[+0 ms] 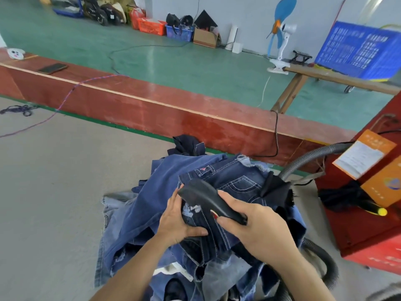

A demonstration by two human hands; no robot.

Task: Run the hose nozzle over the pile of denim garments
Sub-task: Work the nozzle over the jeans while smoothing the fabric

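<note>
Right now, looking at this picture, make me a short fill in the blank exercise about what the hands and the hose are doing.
1. The right hand grips the black ____ over the denim pile.
2. The left hand holds a fold of dark ____.
3. The grey ribbed hose leads to a ____ machine on the right.

Missing words: nozzle; denim; red

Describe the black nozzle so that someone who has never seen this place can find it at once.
Start at the red machine on the right; a grey ribbed hose leaves it toward the pile of denim garments. On top of that pile the right hand grips the nozzle, beside the left hand, which grips a fold of denim. It is the only smooth, hard, black piece among soft blue cloth.
</note>
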